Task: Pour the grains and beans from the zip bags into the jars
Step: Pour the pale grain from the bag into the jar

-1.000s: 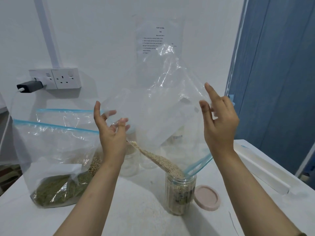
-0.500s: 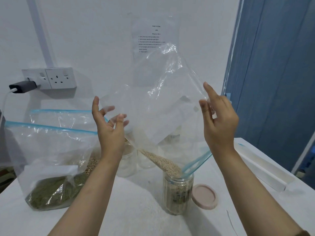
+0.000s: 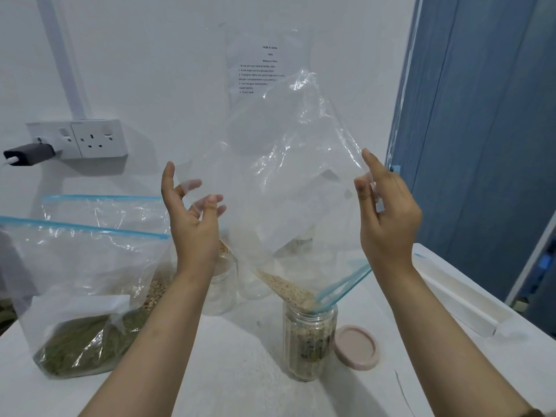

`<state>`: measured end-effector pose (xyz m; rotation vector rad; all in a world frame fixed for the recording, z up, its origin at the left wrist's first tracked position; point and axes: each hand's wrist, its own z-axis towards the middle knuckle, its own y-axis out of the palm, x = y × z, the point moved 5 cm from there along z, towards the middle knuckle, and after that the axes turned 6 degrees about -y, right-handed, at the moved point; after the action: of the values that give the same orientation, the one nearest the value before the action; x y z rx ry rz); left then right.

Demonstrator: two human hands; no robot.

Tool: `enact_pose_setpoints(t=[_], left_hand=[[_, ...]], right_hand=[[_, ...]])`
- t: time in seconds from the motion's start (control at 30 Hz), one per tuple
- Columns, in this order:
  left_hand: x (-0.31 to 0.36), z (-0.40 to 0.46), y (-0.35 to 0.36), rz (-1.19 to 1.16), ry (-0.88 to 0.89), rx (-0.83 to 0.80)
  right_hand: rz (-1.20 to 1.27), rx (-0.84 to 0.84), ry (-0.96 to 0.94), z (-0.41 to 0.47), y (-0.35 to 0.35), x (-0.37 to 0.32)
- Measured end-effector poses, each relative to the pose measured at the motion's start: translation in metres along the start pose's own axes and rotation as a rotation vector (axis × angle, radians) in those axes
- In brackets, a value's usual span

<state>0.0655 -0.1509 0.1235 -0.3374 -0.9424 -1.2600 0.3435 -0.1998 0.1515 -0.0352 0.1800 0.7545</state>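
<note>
A large clear zip bag with a blue zip is held upside down on a slant, its open corner resting in the mouth of a glass jar. Pale grains lie in the bag's low corner and slide into the jar, which is mostly full. My left hand pinches the bag's left edge and my right hand pinches its right edge. The jar's pink lid lies flat to its right.
Two more zip bags stand at the left: the front one holds green beans, the one behind holds brownish grain. Empty glass jars stand behind my left wrist. A white box lies at the table's right edge. A wall socket is behind.
The heap of grain in the bag has shrunk and slid lower toward the jar. Both hands keep their hold at about the same height.
</note>
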Motion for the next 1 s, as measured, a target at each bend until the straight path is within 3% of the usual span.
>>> enact_pose_setpoints(t=[1.0], left_hand=[[0.023, 0.006, 0.018, -0.007, 0.045, -0.035]], right_hand=[[0.056, 0.023, 0.103, -0.01, -0.016, 0.007]])
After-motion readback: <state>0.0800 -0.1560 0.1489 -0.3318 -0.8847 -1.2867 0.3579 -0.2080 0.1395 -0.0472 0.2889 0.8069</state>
